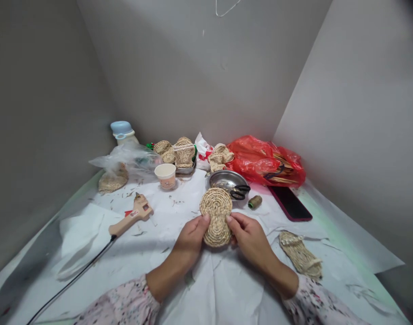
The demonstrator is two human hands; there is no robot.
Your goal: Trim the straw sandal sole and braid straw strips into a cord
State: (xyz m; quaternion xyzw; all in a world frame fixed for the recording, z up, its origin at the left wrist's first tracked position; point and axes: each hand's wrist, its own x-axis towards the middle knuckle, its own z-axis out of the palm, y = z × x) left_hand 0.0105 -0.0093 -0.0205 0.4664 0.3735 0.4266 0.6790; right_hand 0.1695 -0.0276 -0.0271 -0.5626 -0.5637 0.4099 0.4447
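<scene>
Straw piece [216,217] btwn L hand [192,234] & R hand [248,234], edges pinched by both.

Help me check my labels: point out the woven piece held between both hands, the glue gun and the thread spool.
Woven piece [217,218]: head view, on its narrow middle.
Glue gun [132,217]: head view, upper part of its handle.
Thread spool [256,201]: head view, on the wound thread.

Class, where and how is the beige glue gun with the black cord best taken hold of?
The beige glue gun is probably best gripped around its long handle, coming from the near side: it lies flat, the handle slanting toward the person and the nozzle pointing away.
</scene>
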